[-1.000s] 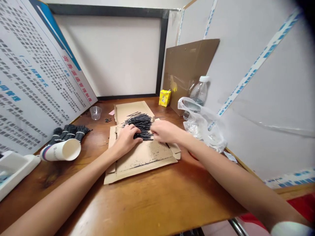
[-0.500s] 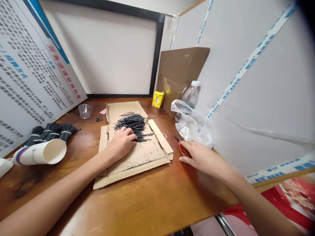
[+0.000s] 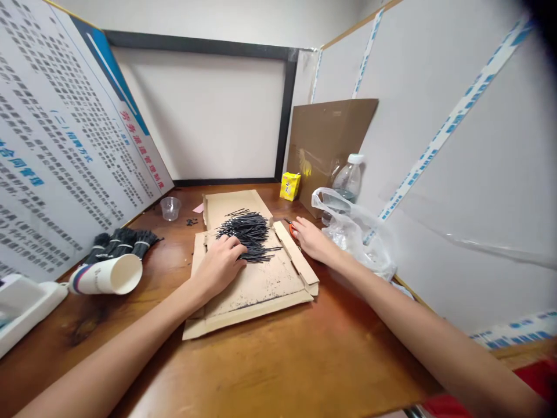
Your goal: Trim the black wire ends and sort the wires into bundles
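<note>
A pile of thin black wire-like strands (image 3: 250, 229) lies on a flattened cardboard box (image 3: 256, 293). My left hand (image 3: 224, 261) is at the near left side of the pile, fingers curled closed over the strands there; its fingertips are partly hidden. By the right edge of the cardboard, my right hand (image 3: 311, 239) is closed on a small orange-handled tool (image 3: 292, 231) with a dark pointed tip. Most of that tool is covered by the hand, so its exact kind is unclear. Dark crumbs are scattered over the near part of the cardboard.
Bound bundles of black strands (image 3: 124, 242) lie at the left behind a tipped paper cup (image 3: 107, 276). A clear plastic tub (image 3: 170, 209) stands farther back. On the right are a yellow carton (image 3: 289, 187), a plastic bottle (image 3: 349, 177) and a white plastic bag (image 3: 369, 238) against the partition.
My right hand has moved forward and left with the orange-handled tool, toward the cardboard's right edge. The left hand stays at the pile. The whole view has shifted slightly.
</note>
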A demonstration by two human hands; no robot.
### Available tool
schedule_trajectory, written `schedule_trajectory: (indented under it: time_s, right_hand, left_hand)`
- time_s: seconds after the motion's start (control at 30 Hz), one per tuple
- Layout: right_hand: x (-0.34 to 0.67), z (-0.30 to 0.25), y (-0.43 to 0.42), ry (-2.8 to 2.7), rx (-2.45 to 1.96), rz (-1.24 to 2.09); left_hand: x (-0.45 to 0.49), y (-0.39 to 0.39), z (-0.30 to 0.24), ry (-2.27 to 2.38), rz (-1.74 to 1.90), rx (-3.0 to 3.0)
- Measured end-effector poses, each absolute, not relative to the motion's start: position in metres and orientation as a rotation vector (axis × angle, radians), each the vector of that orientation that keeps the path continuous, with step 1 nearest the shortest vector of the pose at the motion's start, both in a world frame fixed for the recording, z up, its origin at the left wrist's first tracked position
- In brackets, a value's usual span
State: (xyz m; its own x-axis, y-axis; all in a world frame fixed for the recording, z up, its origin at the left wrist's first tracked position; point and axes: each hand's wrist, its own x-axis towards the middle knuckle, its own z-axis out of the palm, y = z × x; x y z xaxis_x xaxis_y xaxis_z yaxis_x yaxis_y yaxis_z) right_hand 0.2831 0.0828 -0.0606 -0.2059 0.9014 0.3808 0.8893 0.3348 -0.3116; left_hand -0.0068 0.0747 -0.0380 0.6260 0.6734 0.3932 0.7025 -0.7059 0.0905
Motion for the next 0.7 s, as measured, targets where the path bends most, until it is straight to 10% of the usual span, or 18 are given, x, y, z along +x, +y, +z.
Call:
schedule_trajectory:
  time_s: [0.7]
  right_hand:
    - [0.209,-0.056,0.073,-2.344,-1.419,0.039]
  left_hand:
    - [-0.022,0.084,-0.046,-1.475,-0.827,-2.779]
